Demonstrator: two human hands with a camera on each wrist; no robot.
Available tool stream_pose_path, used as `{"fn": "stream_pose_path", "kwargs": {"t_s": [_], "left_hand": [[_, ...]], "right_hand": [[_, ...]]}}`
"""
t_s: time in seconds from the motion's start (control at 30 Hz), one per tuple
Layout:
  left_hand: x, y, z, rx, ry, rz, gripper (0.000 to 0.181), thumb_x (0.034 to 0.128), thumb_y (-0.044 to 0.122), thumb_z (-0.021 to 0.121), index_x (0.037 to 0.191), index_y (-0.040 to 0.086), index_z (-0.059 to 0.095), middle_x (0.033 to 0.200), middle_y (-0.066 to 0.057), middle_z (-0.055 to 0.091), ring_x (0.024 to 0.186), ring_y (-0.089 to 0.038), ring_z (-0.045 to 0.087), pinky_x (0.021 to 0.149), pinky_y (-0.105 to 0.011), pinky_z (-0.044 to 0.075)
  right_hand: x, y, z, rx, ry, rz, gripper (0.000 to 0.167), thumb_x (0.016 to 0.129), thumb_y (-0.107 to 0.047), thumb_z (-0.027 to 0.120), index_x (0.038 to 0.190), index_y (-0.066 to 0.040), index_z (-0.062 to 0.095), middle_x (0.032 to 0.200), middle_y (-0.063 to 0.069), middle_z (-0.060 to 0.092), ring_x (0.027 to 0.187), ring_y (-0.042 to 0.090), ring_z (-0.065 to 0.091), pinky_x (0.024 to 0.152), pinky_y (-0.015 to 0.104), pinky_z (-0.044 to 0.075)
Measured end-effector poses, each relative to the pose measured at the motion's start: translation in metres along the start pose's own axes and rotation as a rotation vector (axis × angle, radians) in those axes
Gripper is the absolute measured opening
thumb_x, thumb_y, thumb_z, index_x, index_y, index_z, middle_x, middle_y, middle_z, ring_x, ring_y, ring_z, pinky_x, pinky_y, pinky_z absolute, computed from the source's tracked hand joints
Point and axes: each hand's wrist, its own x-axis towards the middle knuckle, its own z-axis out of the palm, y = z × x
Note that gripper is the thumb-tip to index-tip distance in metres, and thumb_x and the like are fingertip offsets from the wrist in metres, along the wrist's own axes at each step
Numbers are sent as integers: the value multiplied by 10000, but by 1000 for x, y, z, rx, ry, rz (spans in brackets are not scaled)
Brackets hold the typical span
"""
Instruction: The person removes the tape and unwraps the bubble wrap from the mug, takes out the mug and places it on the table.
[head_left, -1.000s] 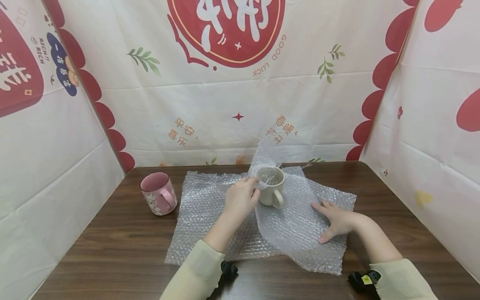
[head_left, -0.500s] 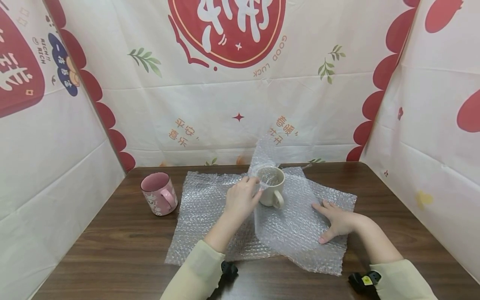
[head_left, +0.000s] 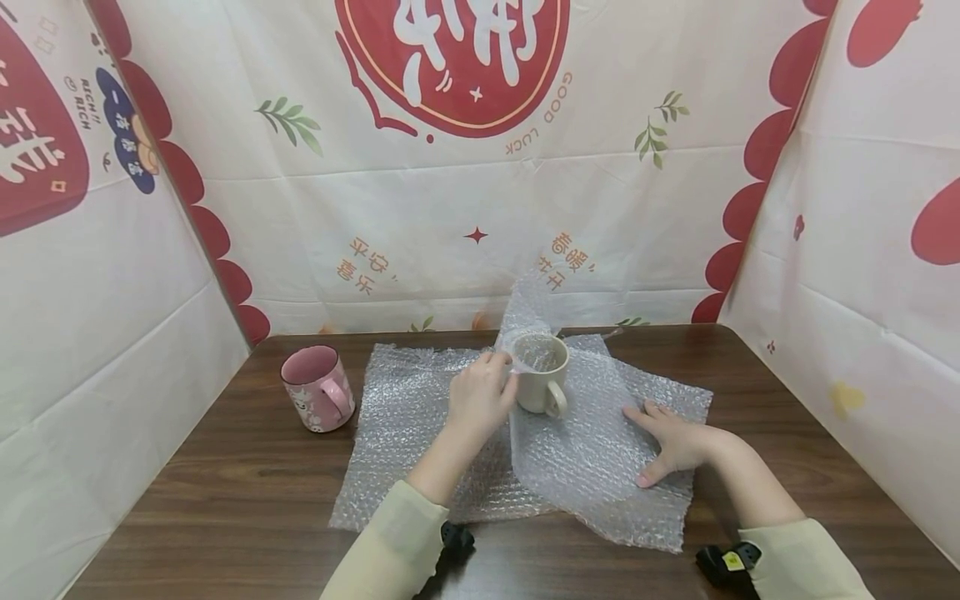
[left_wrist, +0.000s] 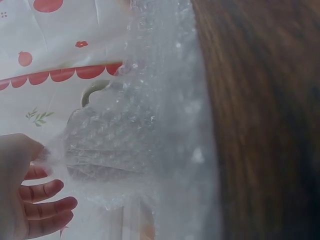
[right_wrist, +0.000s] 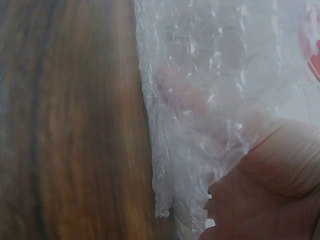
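Note:
A cream mug (head_left: 542, 385) stands upright on a sheet of bubble wrap (head_left: 420, 425), its handle towards the front. Between thumb and forefinger my left hand (head_left: 482, 392) pinches bubble wrap at the left of the mug's rim; the left wrist view shows the wrap (left_wrist: 110, 135) drawn over the mug's side, the other fingers loosely bent. My right hand (head_left: 678, 443) rests with spread fingers on the right part of the wrap. In the right wrist view, bubble wrap (right_wrist: 200, 100) partly covers the right hand (right_wrist: 280, 175), and its fingertips show only dimly through it.
A pink mug (head_left: 318, 390) with a printed pattern stands on the brown wooden table (head_left: 225, 492), left of the wrap. A raised flap of bubble wrap (head_left: 528, 304) sticks up behind the cream mug. Printed white cloth (head_left: 420, 200) walls in the table's back and sides.
My left hand has shifted very slightly left at the mug's rim, still pinching the wrap. The right hand and both mugs stay where they were.

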Motion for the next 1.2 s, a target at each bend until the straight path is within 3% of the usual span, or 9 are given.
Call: {"fn": "stream_pose_path", "kwargs": {"t_s": [0.2,0.5,0.7,0.9,1.2], "left_hand": [[0,-1,2,-11,36,-22,184,884,211,654,974,52,677,930,-94,703,592,-128,615,449,-160,430],[-1,-5,4,-41,94,-56,169,893,176,641,949,19,665,737,-60,663,435,-34,426,380,-116,317],[0,-10,2,-50,124,-99,151,894,147,622,923,5,666,639,-25,605,425,-47,426,368,-126,322],[1,-16,0,-45,122,-118,151,896,140,617,887,-2,670,651,-45,624,433,-67,481,376,-116,341],[2,-24,-6,-53,97,-179,171,893,142,580,830,10,669,586,-9,569,392,-68,428,332,-158,327]], "right_hand": [[0,2,1,-7,1,4,1134,654,-464,843,1477,39,246,1447,437,98,1301,625,75,953,769,137],[0,2,1,-1,3,5,1135,652,-461,845,1477,40,246,1448,436,98,1301,625,72,952,770,136],[0,2,1,1,-1,-1,1131,660,-459,842,1477,41,242,1448,437,95,1301,627,68,952,771,135],[0,2,1,6,-3,2,1136,659,-462,842,1479,41,238,1449,437,94,1302,626,65,950,773,134],[1,4,2,7,1,3,1136,659,-457,844,1482,36,235,1457,430,76,1306,619,57,950,773,134]]}}
